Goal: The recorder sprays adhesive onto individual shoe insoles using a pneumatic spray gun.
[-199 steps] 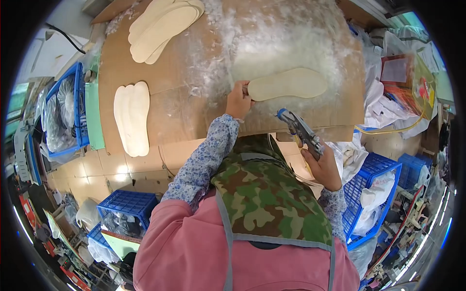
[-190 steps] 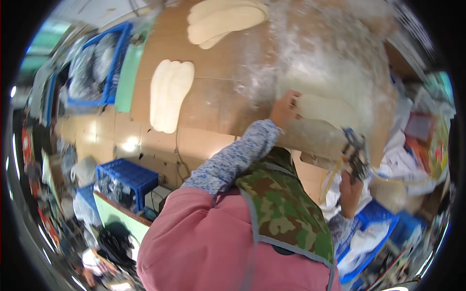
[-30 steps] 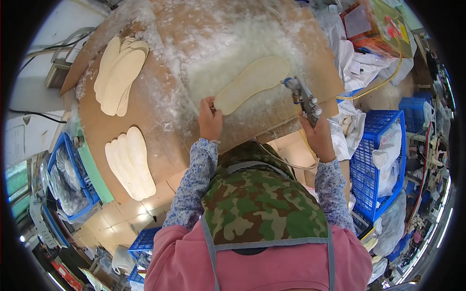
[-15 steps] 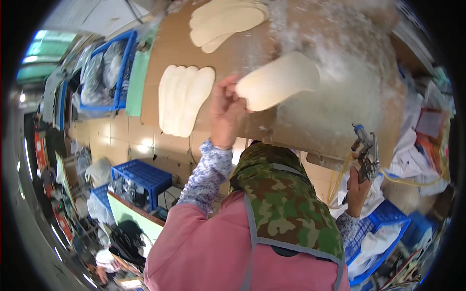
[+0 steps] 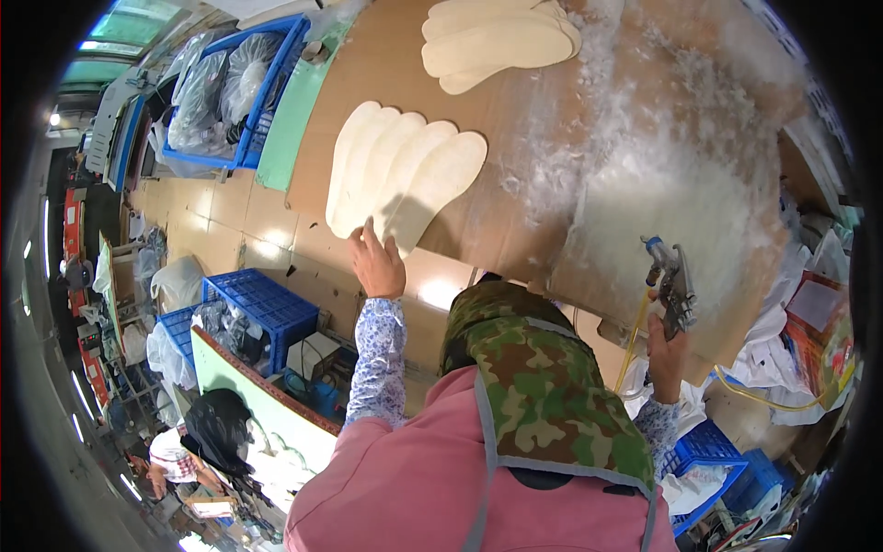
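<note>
While right hand is gripping spray gun upright near worktop edge, yellow hose is dangling below it. Left hand is reaching out, fingers loosely spread, fingertips touching nearest insole in fanned row of cream insoles. Further off, second insole stack is sitting beside white fluffy residue.

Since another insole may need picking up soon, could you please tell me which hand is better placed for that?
Probably the left hand: its fingers touch the fanned insoles, while the right hand grips the spray gun.
</note>
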`<state>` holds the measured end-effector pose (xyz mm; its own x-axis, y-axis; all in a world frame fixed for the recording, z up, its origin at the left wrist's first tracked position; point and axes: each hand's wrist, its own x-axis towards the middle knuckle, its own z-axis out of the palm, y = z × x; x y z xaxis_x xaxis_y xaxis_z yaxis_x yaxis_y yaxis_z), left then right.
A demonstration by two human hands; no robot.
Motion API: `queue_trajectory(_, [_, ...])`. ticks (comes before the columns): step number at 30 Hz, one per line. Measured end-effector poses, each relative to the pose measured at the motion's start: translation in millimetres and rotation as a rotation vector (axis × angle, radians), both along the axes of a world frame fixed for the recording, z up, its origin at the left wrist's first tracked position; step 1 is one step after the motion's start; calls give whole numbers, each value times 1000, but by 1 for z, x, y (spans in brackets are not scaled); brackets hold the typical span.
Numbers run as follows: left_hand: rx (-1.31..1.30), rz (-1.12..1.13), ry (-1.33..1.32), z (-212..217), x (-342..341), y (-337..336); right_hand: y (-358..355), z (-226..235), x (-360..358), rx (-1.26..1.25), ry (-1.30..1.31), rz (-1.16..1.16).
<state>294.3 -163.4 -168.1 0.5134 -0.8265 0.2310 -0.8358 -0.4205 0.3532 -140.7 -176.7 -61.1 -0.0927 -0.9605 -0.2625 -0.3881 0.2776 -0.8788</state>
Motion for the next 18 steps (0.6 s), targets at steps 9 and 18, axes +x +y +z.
queue_trajectory(9, [-250, -319, -88, -62, 36, -302, 19, 6, 15, -69, -31, -247])
queue_trajectory(18, [254, -344, -680, -113, 51, -407, 51, 10, 6, 93, 299, -398])
